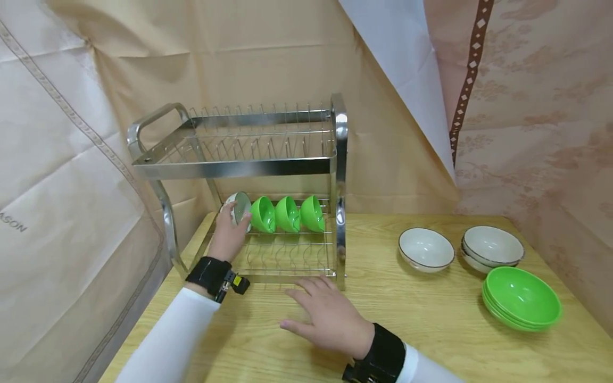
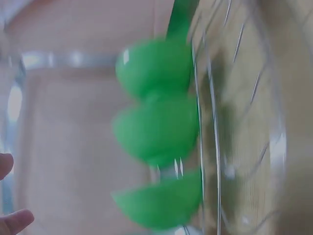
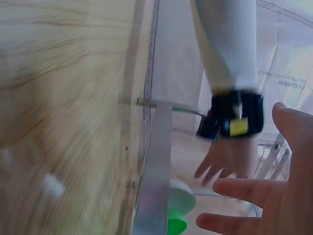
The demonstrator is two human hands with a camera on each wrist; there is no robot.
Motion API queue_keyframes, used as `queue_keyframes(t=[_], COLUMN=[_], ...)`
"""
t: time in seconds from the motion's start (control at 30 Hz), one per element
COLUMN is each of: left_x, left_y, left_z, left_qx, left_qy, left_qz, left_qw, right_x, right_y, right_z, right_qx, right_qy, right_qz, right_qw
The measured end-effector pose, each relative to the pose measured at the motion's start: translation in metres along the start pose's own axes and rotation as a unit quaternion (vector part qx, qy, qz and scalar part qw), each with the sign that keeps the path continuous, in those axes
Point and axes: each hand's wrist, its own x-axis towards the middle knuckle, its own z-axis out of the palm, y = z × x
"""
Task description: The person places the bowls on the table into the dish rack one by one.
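Observation:
In the head view a white bowl stands on edge at the left end of the rack's lower shelf, beside a row of three green bowls. My left hand is at the white bowl, thumb in front of it and fingers by its left side. The right wrist view shows this left hand with its fingers spread and the white bowl close by. My right hand hovers over the table before the rack, fingers apart and holding nothing.
The two-tier metal dish rack has wire slots on both tiers. To the right on the wooden table are a single white bowl, stacked white bowls and a stack of green bowls. Cloth hangs behind and beside the table.

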Motion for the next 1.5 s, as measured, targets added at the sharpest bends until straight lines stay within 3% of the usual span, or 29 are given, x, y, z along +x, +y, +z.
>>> queue_keyframes(t=[0.1, 0.2, 0.3, 0.43, 0.5, 0.6, 0.77, 1.0, 1.1, 1.3, 1.5], left_x=[-0.030, -0.060, -0.087, -0.114, -0.123, -0.132, -0.140, -0.140, -0.139, -0.136, -0.134], left_y=[0.014, 0.026, 0.037, 0.046, 0.050, 0.054, 0.056, 0.053, 0.053, 0.058, 0.063], left_z=[0.010, 0.023, 0.038, 0.058, 0.067, 0.079, 0.092, 0.097, 0.098, 0.101, 0.103], left_qx=[0.033, 0.085, 0.149, 0.214, 0.227, 0.235, 0.229, 0.229, 0.236, 0.248, 0.231], left_qy=[-0.019, -0.040, -0.058, -0.060, -0.062, -0.071, -0.087, -0.092, -0.086, -0.089, -0.101], left_qz=[0.045, 0.098, 0.159, 0.243, 0.275, 0.301, 0.316, 0.300, 0.301, 0.310, 0.314], left_qw=[0.9983, 0.9907, 0.9744, 0.9442, 0.9322, 0.9215, 0.9166, 0.9214, 0.9199, 0.9134, 0.9153], right_x=[-0.011, -0.025, -0.042, -0.069, -0.082, -0.099, -0.111, -0.108, -0.105, -0.105, -0.101], right_y=[0.011, 0.024, 0.041, 0.068, 0.082, 0.102, 0.121, 0.129, 0.140, 0.168, 0.190], right_z=[-0.005, -0.013, -0.026, -0.046, -0.054, -0.061, -0.061, -0.063, -0.061, -0.057, -0.056], right_qx=[-0.005, -0.024, -0.048, -0.066, -0.070, -0.076, -0.092, -0.101, -0.100, -0.089, -0.071], right_qy=[-0.002, 0.002, 0.014, 0.028, 0.037, 0.048, 0.066, 0.081, 0.095, 0.122, 0.123], right_qz=[0.014, 0.031, 0.055, 0.093, 0.108, 0.123, 0.125, 0.121, 0.126, 0.163, 0.213], right_qw=[0.9999, 0.9992, 0.9973, 0.9931, 0.9910, 0.9883, 0.9857, 0.9842, 0.9825, 0.9749, 0.9668])
